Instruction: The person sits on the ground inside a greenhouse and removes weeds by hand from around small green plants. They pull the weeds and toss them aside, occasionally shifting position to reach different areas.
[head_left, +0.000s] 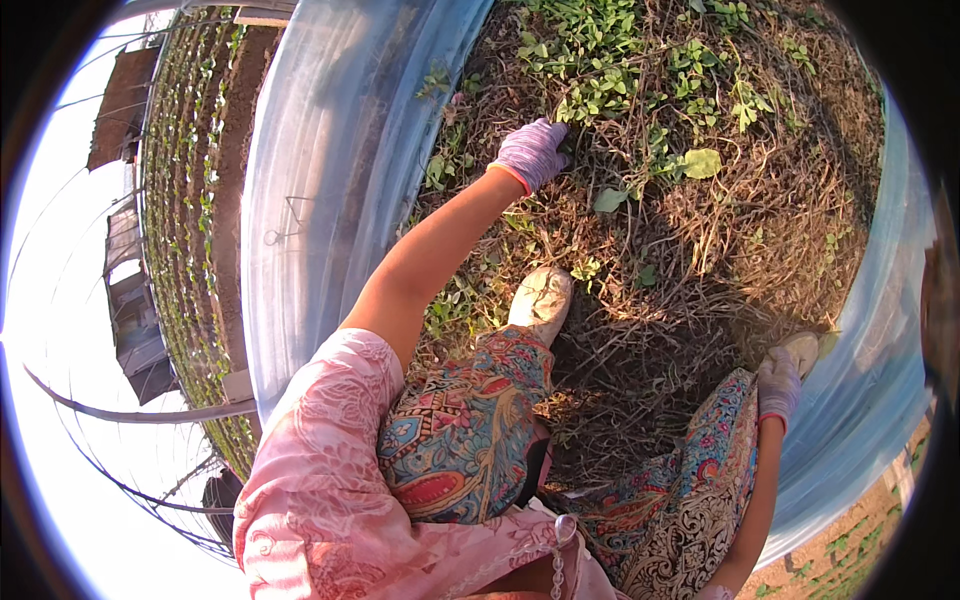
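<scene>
My left hand (534, 154), in a purple knit glove with an orange-red cuff, reaches down into the weeds with its fingers curled. Leafy green weeds (600, 97) grow right beside its fingertips, and whether stems are in its grasp is hidden. Down by my right shoe (801, 351) is my right hand (778, 384), in a similar glove, next to the patterned trouser leg (694, 457). Its fingers point toward the shoe; nothing shows in them. Dry stems and dead vines (705, 247) cover the ground between the hands. My left shoe (541, 300) stands on this litter.
Translucent blue plastic sheeting (322, 187) runs along the left, and more sheeting (862, 442) borders the right. Beyond the left sheet are planted crop rows (187, 187) and a curved metal hoop (142, 409). A broad yellow-green leaf (702, 163) stands among the vines.
</scene>
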